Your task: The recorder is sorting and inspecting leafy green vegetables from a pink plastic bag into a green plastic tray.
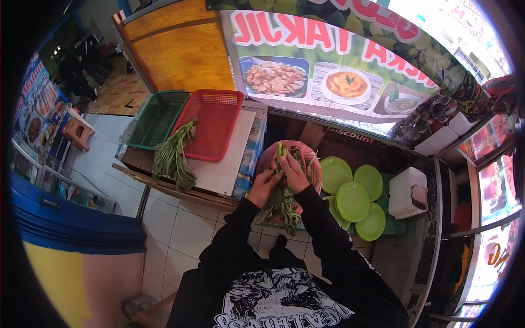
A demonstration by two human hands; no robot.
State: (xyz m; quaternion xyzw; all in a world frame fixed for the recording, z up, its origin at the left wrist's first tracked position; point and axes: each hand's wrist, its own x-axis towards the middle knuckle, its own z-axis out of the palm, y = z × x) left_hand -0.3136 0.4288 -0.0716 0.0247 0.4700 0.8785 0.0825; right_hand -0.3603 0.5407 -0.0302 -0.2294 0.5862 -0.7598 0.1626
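Observation:
A bunch of leafy green vegetables [289, 213] is held between my two hands, its pale green cut stems pointing up and its leaves hanging towards me. My left hand [264, 186] pinches the bunch from the left, and my right hand [294, 172] grips the stems from the right. Just beneath the hands stands a round container lined with pink plastic [265, 156]. More leaves or stems lie in it, partly hidden by my hands. Another bunch of greens [174, 160], somewhat limp, rests across the red basket's near edge and the wooden table to the left.
On the table [213, 176] stand a red plastic basket [213, 123] and a green one [160, 119]. Several green plates [352, 201] lie right of the container, beside a white box [407, 192]. A printed banner [336, 74] hangs beyond. People [84, 63] are at the far left.

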